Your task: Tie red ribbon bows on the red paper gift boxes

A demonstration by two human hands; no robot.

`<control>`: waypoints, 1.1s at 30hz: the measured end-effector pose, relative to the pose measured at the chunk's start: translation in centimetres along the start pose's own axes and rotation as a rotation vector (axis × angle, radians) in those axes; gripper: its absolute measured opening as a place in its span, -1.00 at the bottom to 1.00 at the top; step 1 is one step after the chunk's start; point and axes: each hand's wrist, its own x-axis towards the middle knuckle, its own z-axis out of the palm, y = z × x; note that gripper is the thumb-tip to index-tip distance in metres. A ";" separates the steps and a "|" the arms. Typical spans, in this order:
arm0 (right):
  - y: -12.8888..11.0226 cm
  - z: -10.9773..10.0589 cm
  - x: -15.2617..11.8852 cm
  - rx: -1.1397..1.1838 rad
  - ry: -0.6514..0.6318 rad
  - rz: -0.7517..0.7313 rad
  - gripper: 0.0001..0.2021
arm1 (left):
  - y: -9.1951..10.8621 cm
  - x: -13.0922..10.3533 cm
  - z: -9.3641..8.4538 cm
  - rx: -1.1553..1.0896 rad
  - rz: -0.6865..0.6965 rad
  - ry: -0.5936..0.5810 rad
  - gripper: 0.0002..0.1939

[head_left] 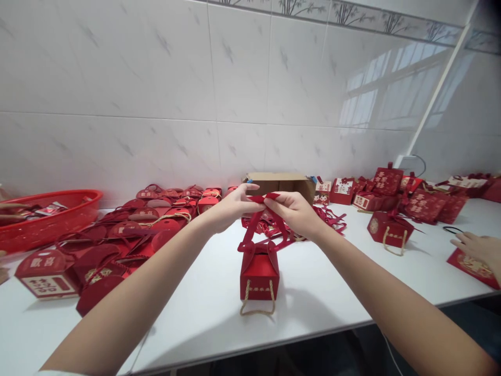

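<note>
White tiled wall behind white desk point(313, 292). Small red gift box point(259, 271) upright near front edge, at 6 o'clock below both hands. Left hand point(230, 207) and right hand point(295, 211) level, fingers pinching red ribbon point(263, 199) ends; ribbon runs vertical to box top. Bare desk either side; box pile point(117, 240) at 9 o'clock

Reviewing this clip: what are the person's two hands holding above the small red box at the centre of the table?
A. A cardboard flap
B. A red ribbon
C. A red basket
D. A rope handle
B: the left hand and right hand pinch a red ribbon whose strands run down to the small red box; its rope handle hangs untouched.
</note>
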 end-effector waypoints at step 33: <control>4.0 -1.0 -1.8 -0.500 0.224 -0.423 -0.77 | -2.8 -0.9 -0.3 0.408 0.514 0.136 -0.17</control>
